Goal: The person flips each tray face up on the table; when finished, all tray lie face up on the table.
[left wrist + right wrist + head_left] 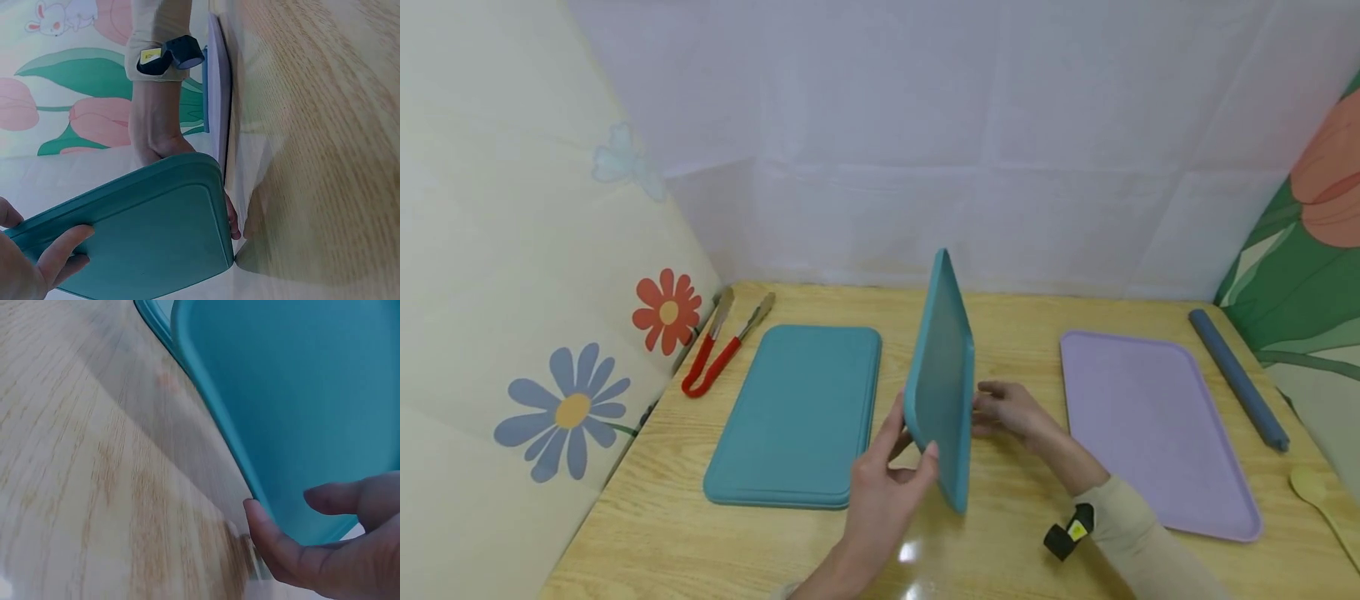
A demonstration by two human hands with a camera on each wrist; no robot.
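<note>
Teal tray near-upright mid-frame, long axis running up-frame; left hand pinches its near end, right hand loose-fingered at its lower edge.

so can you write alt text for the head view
A person's left hand holds a teal tray nearly upright, the right hand beside it; a second teal tray and red-handled tongs lie left, a lavender tray right.

Left wrist view: right hand partly hidden by tray, grip uncertain; head view crops spoon.
</note>
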